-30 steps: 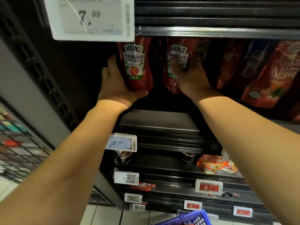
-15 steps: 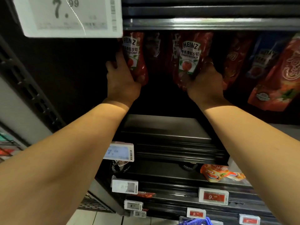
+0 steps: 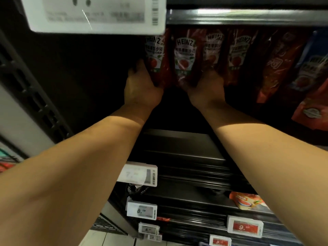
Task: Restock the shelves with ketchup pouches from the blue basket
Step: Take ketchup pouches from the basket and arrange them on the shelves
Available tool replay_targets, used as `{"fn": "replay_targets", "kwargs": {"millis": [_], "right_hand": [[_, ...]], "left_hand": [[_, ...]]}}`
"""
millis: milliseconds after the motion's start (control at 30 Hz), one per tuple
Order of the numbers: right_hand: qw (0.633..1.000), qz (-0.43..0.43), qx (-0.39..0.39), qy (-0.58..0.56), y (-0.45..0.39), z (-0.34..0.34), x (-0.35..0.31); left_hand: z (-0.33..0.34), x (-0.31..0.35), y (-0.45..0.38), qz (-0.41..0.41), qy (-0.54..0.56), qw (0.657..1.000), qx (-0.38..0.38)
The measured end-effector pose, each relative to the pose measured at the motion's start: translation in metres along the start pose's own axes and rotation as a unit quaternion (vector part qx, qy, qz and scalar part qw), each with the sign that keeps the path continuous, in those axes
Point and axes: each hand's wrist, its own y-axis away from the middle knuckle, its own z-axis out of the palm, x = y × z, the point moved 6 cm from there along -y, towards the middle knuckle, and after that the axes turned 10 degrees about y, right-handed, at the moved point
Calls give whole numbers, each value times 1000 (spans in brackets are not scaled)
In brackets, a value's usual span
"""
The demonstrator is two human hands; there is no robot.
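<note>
**Inspector A:** Views on record?

**Inspector B:** One only, a wide-angle head camera, so no second view shares the scene. It faces forward into a dark shelf bay (image 3: 186, 150), close in, looking along both forearms.

**Inspector A:** Framing?

**Inspector B:** The upper price tag (image 3: 95, 15) sits very near the lens, blurred, cut off at the top edge. Lower shelf tags (image 3: 245, 226) fall away towards the bottom edge. Straight lines bow at the margins.

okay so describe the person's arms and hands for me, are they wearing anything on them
Both forearms are bare right up to the frame edge: no sleeves, gloves, watch or wristband show. The left hand is bare too. The right hand sits in shadow, so I cannot tell whether its fingers carry a ring.
</note>
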Motion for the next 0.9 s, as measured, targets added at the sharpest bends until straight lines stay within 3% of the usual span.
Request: {"fn": "replay_targets", "kwargs": {"millis": [467, 667, 800, 900], "right_hand": [[999, 32, -10, 12, -2, 5, 9], [993, 77, 17, 93, 21, -21, 21], [986, 125, 53, 100, 57, -51, 32], [985, 131, 7, 108, 93, -66, 32]], "left_hand": [[-3, 0, 5, -18, 5, 1000, 2], [-14, 2, 15, 0, 46, 999, 22], [-18, 12, 28, 48, 47, 998, -15], [-18, 19, 43, 72, 90, 991, -67]]}}
